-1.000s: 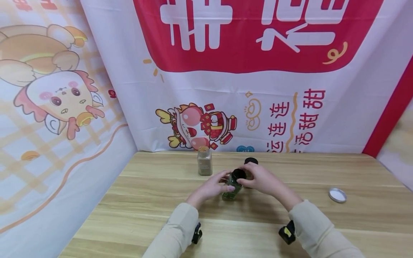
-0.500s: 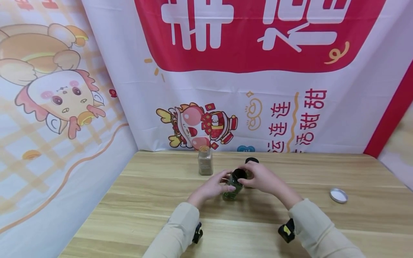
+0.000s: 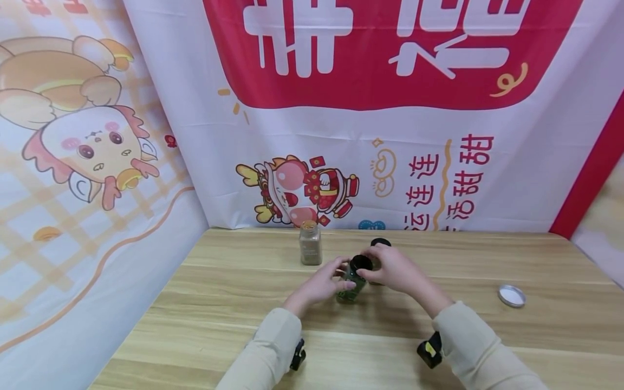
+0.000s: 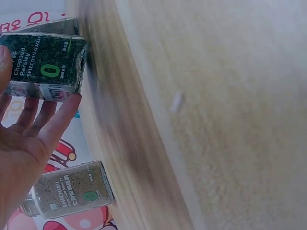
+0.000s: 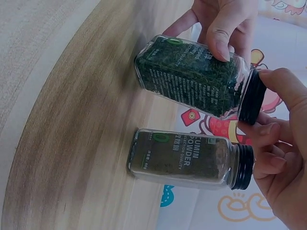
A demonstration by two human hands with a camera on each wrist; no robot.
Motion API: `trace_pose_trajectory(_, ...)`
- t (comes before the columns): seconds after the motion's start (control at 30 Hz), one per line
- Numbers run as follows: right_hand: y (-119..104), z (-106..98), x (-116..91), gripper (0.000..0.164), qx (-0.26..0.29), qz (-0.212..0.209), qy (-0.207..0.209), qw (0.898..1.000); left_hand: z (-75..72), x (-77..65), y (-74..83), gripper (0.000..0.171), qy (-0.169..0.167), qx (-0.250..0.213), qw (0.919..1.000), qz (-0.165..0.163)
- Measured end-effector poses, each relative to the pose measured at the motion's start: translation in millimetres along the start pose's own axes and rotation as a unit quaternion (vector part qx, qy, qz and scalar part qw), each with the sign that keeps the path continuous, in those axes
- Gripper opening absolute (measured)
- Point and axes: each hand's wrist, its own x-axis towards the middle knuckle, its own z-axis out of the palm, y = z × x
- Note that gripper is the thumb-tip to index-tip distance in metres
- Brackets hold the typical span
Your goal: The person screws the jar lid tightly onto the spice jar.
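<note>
1. Backdrop cloth (image 3: 341, 127): printed, beyond the L hand (image 3: 322, 281) and R hand (image 3: 395, 269).
2. Wooden table (image 3: 195, 303): below both hands.
3. Hands: L wraps thumb & fingers round the parsley jar (image 5: 187, 74); R pinches its black cap (image 5: 253, 98) btwn thumb & forefinger. L prob. steadies the glass so it can't turn under R's grip.
4. Parsley jar: btwn the hands, tilted; the lean prob. brings the cap end to R. Base touching table or not: can't tell.
5. Cumin jar (image 5: 180, 153): upright, just beyond R hand, beside the parsley jar. Head view gives little more than its lid (image 3: 381, 242); R wrist view gives body + label.
6. Shichimi jar (image 4: 72, 189): upright, just beyond L hand, no black lid on its neck. L wrist view reads its label (too small to read in head view).
7. Silver-rimmed disc (image 3: 512, 296): flat, well to the right of R hand, prob. set aside for working room; head view only.
8. Black cap: a mere dark circle btwn the hands in head view (cf. an open mouth); R wrist view shows its side, seated at the jar's neck.
</note>
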Motion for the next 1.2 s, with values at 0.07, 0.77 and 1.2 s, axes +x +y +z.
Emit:
trace_pose_trajectory(0.07, 0, 1, 0, 0.038, -0.002, 0.003, 0.002, 1.0, -0.4, -1.3, 0.9, 0.046, 0.003, 0.017, 0.9998, 0.012)
trace_pose_trajectory(0.77, 0, 10, -1, 0.04, 0.054, 0.036, 0.012, 0.998, 3.4, -1.6, -0.3, 0.05, 0.035, -0.009, 0.9993, -0.005)
trace_pose_trajectory(1.2, -7, 20, 0, 0.041, 0.074, 0.04, 0.036, 0.996, 3.7, -8.3, -4.4, 0.049, 0.054, -0.038, 0.9978, 0.003)
